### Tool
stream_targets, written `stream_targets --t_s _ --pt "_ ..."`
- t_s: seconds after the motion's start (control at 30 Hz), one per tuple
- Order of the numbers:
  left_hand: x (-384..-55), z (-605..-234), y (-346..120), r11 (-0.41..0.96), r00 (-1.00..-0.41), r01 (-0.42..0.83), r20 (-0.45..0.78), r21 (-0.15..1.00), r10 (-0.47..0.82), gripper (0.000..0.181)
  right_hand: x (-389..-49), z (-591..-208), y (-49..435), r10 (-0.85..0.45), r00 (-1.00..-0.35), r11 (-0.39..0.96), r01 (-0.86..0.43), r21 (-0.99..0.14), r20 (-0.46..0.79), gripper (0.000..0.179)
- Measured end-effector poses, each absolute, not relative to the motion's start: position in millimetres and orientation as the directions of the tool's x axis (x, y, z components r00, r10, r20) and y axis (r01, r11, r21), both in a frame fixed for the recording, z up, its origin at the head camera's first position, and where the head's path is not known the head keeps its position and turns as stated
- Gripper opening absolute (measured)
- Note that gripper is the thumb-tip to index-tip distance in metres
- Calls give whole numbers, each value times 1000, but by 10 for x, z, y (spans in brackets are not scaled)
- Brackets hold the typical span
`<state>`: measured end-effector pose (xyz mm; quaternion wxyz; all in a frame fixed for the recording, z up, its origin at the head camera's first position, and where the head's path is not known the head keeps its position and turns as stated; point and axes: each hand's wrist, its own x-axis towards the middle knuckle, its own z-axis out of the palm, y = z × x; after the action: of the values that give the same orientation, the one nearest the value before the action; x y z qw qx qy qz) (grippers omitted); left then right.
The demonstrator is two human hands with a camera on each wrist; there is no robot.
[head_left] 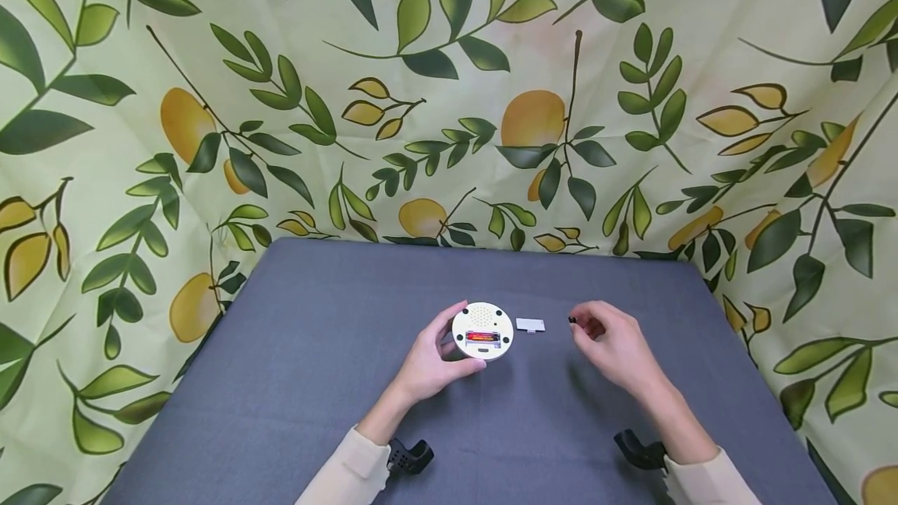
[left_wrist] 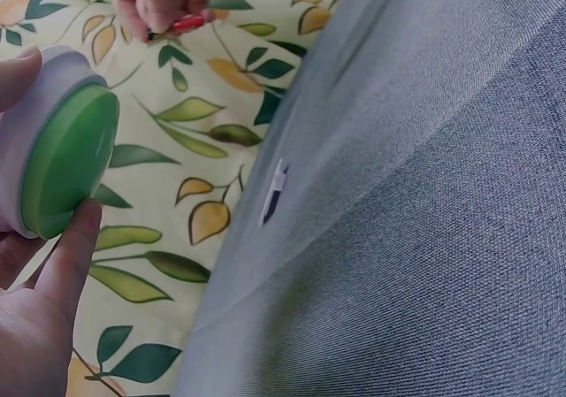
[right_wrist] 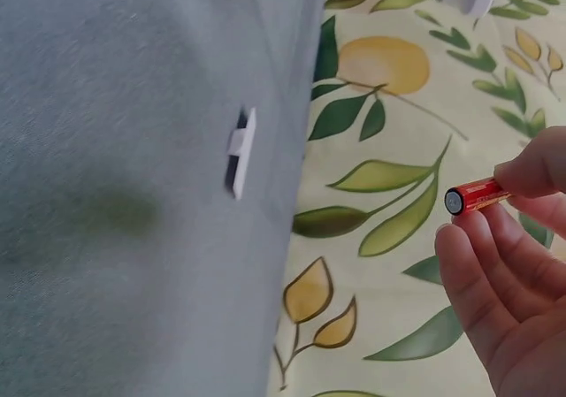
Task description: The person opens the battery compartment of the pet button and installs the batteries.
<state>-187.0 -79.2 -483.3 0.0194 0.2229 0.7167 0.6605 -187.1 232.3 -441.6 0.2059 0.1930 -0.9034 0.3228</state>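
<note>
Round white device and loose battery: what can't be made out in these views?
Head view: the green side of the device, turned away from the camera.
Head view: print on the seated battery, too small to read.
Head view: most of the loose battery, hidden by the right hand.
Left wrist view: the seated battery, on the side turned away.
Right wrist view: most of the device, cut off by the top edge.

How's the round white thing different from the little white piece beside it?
The round thing is bigger and circular; the little piece is oblong. The round thing is held up in the left hand; the little piece lies on the table. The round thing has a green part; the little piece shows none. Both show white.
</note>
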Motion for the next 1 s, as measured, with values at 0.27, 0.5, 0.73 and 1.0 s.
stream_targets --t_s 0.27,0.5,0.73,1.0 --pt "-1868 -4831 -801 4 -897 297 277 955 343 90 -1883 -4328 2207 -264 -780 664 -574 -480 567 23" --pt "-1865 -4828 -804 27 -900 294 267 955 345 90 -1860 -4240 2077 -311 -713 593 -662 -458 628 30" --pt "-1865 -4819 -792 22 -897 291 265 956 354 91 -1835 -4154 1951 -349 -694 547 -697 -464 630 30" --pt "-1870 -4814 -785 23 -897 291 265 956 353 90 -1834 -4110 1786 -398 -660 455 -745 -487 638 27"
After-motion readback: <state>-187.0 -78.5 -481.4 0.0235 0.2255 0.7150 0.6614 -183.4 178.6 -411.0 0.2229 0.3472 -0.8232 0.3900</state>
